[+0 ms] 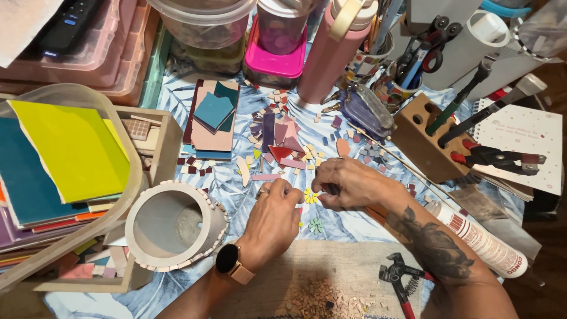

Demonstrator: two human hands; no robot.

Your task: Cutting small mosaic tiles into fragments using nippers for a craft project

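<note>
My left hand (273, 214), with a dark watch on its wrist, hovers over the blue leaf-patterned cloth (236, 189), fingers curled near a small yellow flower piece (310, 197). My right hand (347, 182) has its fingers pinched together just right of that flower; whether a tiny tile bit is between them I cannot tell. A green flower piece (316, 225) lies just below. Loose tile shards (282, 142) in purple, pink and red are scattered beyond both hands. A white cylindrical pot (175, 224), edged with small tiles, lies on its side to the left.
Red-handled nippers (399, 280) and a white glue tube (481, 239) lie at the right. A wooden tool block (426, 137) holds tools behind them. A clear tub of coloured tile sheets (65, 159), a tile stack (212, 121), a pink bottle (333, 50) and jars crowd the left and back.
</note>
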